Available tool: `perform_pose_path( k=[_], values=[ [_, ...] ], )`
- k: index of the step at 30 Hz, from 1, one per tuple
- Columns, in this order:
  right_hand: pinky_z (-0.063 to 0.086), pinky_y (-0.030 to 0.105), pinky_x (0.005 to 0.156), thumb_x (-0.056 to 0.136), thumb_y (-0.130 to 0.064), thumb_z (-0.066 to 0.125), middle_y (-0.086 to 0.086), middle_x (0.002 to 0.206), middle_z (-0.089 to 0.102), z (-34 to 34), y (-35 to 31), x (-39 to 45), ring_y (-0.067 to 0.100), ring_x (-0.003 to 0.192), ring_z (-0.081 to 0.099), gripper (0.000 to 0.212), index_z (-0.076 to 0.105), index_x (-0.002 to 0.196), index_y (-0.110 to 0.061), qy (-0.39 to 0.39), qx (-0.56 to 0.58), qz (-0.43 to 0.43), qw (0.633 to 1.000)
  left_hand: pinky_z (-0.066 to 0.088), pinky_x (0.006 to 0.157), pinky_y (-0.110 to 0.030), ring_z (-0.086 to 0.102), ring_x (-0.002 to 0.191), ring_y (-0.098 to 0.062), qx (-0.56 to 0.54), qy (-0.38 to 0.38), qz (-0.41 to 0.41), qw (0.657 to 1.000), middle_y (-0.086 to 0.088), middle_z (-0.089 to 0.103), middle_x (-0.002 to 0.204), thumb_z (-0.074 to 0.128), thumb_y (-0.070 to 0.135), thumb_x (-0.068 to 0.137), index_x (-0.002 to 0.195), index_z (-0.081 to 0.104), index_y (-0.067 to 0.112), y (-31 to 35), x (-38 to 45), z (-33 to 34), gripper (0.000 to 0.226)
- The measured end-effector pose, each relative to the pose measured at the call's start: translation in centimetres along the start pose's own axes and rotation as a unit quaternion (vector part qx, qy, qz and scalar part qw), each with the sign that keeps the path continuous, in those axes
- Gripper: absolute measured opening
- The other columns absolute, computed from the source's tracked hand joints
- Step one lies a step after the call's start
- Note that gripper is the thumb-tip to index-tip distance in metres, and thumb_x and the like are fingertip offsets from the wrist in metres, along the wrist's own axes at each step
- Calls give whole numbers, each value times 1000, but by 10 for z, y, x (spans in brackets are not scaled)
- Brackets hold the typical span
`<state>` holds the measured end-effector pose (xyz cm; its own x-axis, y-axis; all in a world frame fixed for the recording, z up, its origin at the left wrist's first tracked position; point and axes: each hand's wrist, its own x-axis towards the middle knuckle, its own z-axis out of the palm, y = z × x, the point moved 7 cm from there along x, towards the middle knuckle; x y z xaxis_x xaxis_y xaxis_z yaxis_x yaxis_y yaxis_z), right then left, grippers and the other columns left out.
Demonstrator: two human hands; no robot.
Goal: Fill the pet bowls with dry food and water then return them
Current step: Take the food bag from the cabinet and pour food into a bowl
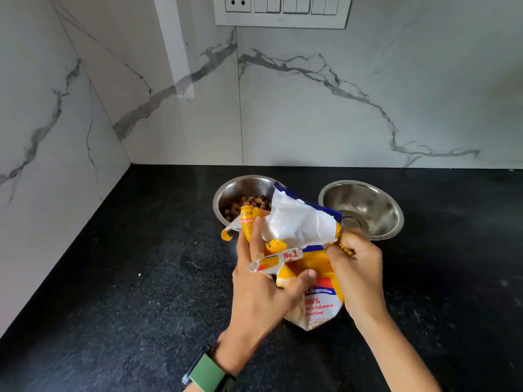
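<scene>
I hold the food bag [311,278] above the black counter [141,278], its long axis running near to far, its torn mouth pointing away from me over the left bowl [240,190]. That steel bowl has brown kibble [249,203] in it. The right bowl [365,207] sits just beside it, bare inside. My left hand [263,290] grips the bag's crumpled left edge, thumb pressed on the front. My right hand [356,267] is curled tight round the bag's right edge.
</scene>
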<state>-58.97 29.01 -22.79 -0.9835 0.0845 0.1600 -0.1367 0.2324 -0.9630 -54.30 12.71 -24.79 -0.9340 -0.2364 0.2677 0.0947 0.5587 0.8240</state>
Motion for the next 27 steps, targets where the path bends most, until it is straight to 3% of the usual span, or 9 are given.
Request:
perform_pose_path(
  k=[3,6,10,13,17,19,21,24,27],
  values=[
    [45,36,61,70,-8,54,9,81,52,-1,12,0,26,74,52,18,44,68,-23,-41,34,69,996,45,93,-19,45,121,0,-53,50,-24,997,9,41,136,56,72,60,143,30,33,6,-4,-11,95],
    [49,26,63,82,8,48,7,104,60,-2,7,-3,19,88,61,35,52,93,-25,-72,62,78,992,33,79,3,43,101,17,-40,46,-39,997,28,41,117,47,83,56,143,21,45,14,-4,-18,98],
    [55,32,75,85,11,42,-6,115,62,4,5,-6,13,98,64,63,55,115,-44,-135,67,102,983,36,80,-11,49,104,2,-25,26,-76,996,17,49,116,37,80,61,137,37,46,12,3,-20,83],
    [56,28,72,90,-4,50,-5,116,64,6,6,-9,12,96,66,44,61,109,-42,-181,33,129,974,49,82,-28,64,100,-13,-24,44,-125,991,5,68,105,49,71,76,111,65,30,0,7,-26,56],
    [53,17,67,85,-43,55,-27,84,67,8,12,-21,-2,76,67,12,56,95,-49,-262,28,205,943,54,80,-43,67,84,-22,-21,21,-213,977,-6,72,87,53,59,82,84,69,17,-30,3,-22,45],
    [49,43,91,66,-63,55,-26,108,59,5,20,-27,5,100,61,38,46,103,-62,-322,7,244,915,52,87,-47,65,94,-25,-49,-24,-252,966,-6,69,96,47,84,64,83,70,29,-42,-3,-15,63],
    [45,55,93,51,-76,61,-22,130,44,4,24,-32,11,116,51,66,36,112,-69,-364,6,251,897,52,91,-48,64,102,-26,-119,-73,-324,936,-4,68,105,48,93,48,83,69,40,-51,-12,-7,67],
    [52,51,87,29,-83,70,-24,126,51,6,33,-35,11,111,57,93,36,114,-69,-378,28,231,896,56,82,-42,71,88,-19,-203,-133,-376,894,3,75,92,56,72,68,92,67,33,-51,-20,1,47],
    [57,27,63,27,-82,71,-21,103,66,11,36,-31,5,90,69,84,47,105,-62,-294,64,165,939,57,68,-31,73,79,-15,-228,-108,-356,900,4,76,90,57,60,76,97,67,28,-46,-16,1,40]
  ],
)
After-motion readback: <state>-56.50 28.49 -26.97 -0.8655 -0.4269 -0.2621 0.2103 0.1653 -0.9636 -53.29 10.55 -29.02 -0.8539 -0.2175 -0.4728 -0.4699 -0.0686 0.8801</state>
